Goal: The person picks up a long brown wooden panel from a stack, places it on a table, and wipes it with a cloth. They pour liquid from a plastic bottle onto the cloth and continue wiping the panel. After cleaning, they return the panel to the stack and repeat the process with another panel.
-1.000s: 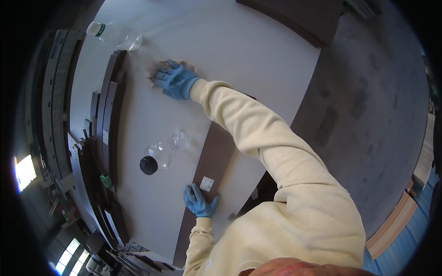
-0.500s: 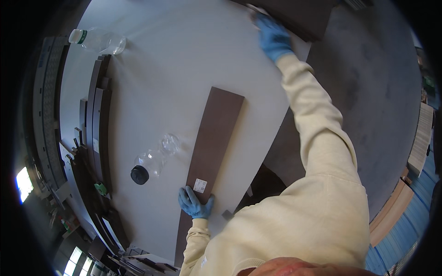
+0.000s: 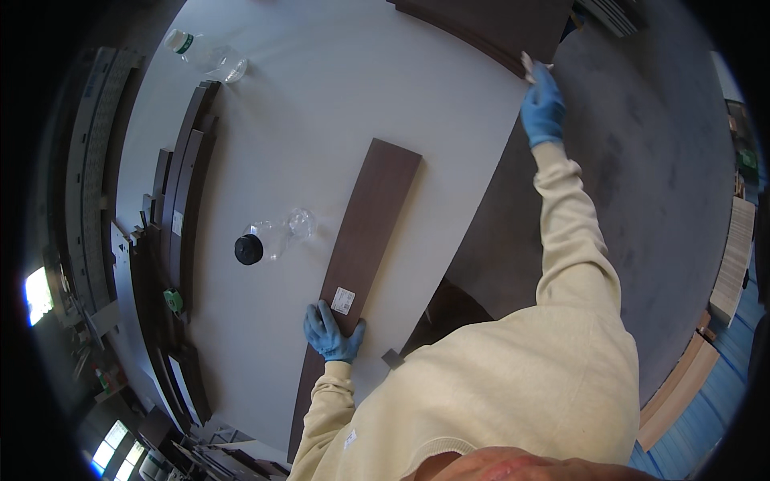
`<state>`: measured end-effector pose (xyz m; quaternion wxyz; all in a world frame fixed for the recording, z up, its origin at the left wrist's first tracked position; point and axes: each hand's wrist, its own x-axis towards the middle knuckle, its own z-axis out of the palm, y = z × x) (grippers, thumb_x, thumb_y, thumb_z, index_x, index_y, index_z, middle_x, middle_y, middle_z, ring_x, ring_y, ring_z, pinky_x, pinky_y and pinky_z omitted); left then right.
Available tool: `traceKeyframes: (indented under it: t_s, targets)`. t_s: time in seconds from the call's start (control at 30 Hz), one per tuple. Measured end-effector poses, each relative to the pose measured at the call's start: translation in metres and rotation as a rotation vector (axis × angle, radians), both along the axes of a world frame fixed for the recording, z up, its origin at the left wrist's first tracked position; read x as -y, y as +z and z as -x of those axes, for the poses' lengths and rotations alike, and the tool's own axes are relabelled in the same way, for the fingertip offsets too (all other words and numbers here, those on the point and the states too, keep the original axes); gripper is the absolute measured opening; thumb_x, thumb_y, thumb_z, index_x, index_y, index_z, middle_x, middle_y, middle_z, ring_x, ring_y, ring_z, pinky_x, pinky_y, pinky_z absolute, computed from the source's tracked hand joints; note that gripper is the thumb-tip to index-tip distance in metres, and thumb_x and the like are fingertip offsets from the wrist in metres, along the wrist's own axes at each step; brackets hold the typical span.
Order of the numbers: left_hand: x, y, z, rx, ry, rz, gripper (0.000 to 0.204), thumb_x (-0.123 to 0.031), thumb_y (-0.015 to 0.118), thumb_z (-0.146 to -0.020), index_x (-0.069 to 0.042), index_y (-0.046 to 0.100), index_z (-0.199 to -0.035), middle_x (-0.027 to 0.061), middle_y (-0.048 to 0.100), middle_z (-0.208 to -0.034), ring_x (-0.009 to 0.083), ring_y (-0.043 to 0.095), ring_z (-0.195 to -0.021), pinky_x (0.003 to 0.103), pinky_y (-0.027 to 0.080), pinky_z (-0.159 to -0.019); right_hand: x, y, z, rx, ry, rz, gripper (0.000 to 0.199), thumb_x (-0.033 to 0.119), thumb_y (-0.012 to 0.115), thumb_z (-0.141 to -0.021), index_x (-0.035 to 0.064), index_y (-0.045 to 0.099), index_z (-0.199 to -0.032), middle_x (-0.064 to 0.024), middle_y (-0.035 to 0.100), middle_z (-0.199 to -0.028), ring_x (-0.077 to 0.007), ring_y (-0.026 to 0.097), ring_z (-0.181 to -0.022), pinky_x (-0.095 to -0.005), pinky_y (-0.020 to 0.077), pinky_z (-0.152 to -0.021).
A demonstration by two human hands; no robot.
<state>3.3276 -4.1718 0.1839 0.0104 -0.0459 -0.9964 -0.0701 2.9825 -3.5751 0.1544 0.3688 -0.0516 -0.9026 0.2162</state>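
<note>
A long dark brown board (image 3: 375,210) with a white label lies lengthwise on the pale table. My left hand (image 3: 331,332), in a blue glove, grips it just below the label, with the thumb at the right edge and the fingers over the left side. At the far right, my blue-gloved right hand (image 3: 544,109) is closed on a crumpled white cloth (image 3: 528,67). Hand and cloth are at the near corner of a large dark brown panel (image 3: 489,26), which looks like part of a stack. Whether the cloth touches the panel I cannot tell.
Clear plastic bottles, one with a black cap (image 3: 249,249) and one with a white cap (image 3: 175,40), are on the pale table (image 3: 305,104). Several narrow brown boards (image 3: 192,184) stand along its left side beside a green tape measure (image 3: 172,301). Grey floor (image 3: 634,176) lies right.
My right hand, with the cloth, has moved right and nearer, from the panel's front edge to its corner. My left hand stays on the board. The whole view has shifted slightly.
</note>
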Motion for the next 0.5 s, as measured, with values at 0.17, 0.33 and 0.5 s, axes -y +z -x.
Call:
traceKeyframes:
  t_s: [0.17, 0.33, 0.5]
  targets:
    - [-0.003, -0.002, 0.000, 0.009, 0.008, 0.020, 0.112, -0.050, 0.086, -0.070, -0.008, 0.040, -0.163, 0.0268, 0.042, -0.160, 0.0488, 0.045, -0.141, 0.061, 0.038, -0.115, 0.198, 0.037, 0.112, -0.025, 0.341, -0.111, 0.045, -0.003, 0.056, -0.090, 0.0077, 0.067, -0.132, -0.0184, 0.070, -0.134, -0.0399, 0.067, -0.123, -0.0487, 0.0555, -0.102]
    - [-0.008, -0.003, 0.003, 0.009, 0.012, 0.056, 0.107, -0.050, 0.085, -0.069, -0.006, 0.045, -0.158, 0.0268, 0.045, -0.156, 0.0484, 0.047, -0.137, 0.060, 0.041, -0.113, 0.342, 0.015, 0.098, 0.262, 0.894, -0.352, 0.038, 0.022, 0.059, -0.099, 0.0202, 0.065, -0.137, -0.0067, 0.058, -0.155, -0.0253, 0.048, -0.149, -0.0527, 0.0369, -0.122]
    - [-0.012, -0.004, 0.003, -0.005, 0.014, 0.047, 0.107, -0.055, 0.085, -0.071, -0.005, 0.047, -0.157, 0.0270, 0.047, -0.156, 0.0484, 0.048, -0.136, 0.059, 0.042, -0.112, 0.299, 0.009, 0.121, 0.492, 0.687, -0.393, 0.043, 0.034, 0.065, -0.095, 0.0183, 0.065, -0.135, -0.0070, 0.063, -0.146, -0.0277, 0.055, -0.140, -0.0515, 0.0374, -0.118]
